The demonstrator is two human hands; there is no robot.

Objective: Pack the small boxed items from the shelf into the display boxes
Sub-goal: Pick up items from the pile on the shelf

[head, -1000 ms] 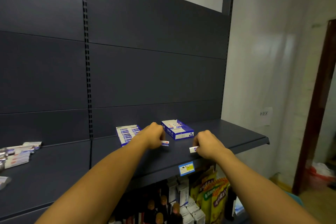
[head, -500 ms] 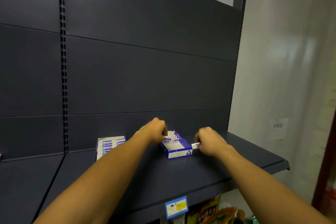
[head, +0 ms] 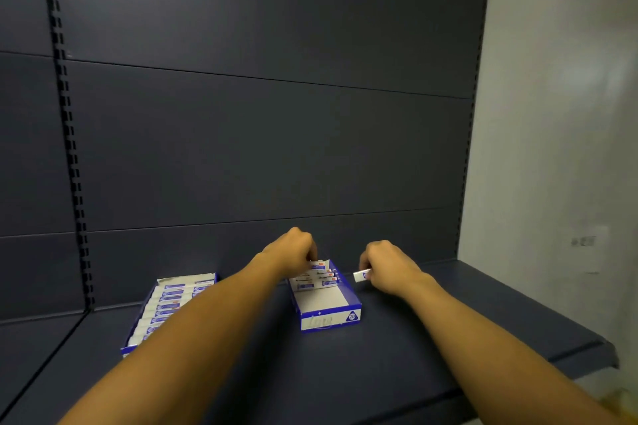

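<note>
**Obscured and Illegible Items**

Left hand (head: 293, 252) covers the far corner of the display box (head: 328, 307); its fingertips are hidden. The second box (head: 165, 307), at 9 o'clock, is partly behind the forearm. Print on the small boxes is unreadable. Wall label (head: 583, 241) is blurred.

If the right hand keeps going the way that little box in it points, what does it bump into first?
Probably the blue side wall of the half-filled display box. The right hand pinches a small white box whose free end aims left at that wall, with only a short stretch of bare shelf between. Depth is hard to judge, though.
</note>
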